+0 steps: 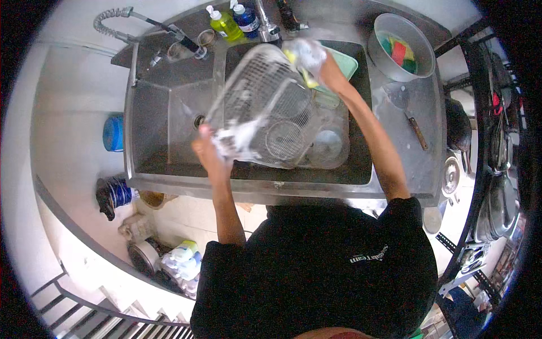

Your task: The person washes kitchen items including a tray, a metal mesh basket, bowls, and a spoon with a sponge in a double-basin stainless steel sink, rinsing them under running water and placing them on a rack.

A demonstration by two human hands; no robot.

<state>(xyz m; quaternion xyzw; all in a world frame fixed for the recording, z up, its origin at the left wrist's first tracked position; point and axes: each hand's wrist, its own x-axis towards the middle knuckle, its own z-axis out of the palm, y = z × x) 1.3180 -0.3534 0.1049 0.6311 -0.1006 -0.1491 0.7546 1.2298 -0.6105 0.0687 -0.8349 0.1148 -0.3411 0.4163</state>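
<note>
Over a steel double sink [164, 169] I hold a large clear plastic slotted basket [257, 90], tilted and streaked with white foam. My left hand [208, 148] grips its lower left corner. My right hand [313, 59], covered in suds, presses a yellow sponge against the basket's upper right edge. Under the basket, in the right basin, lie a round wire strainer [284, 141], a clear glass lid [327, 148] and a pale green tray [344, 65].
Yellow-green [224, 24] and blue [246, 18] soap bottles stand by the faucet [266, 25], with a coiled spray hose [116, 25] at left. A grey bowl with sponges [402, 48] and a knife [416, 131] sit on the right counter. Pots fill a rack [499, 169] at right.
</note>
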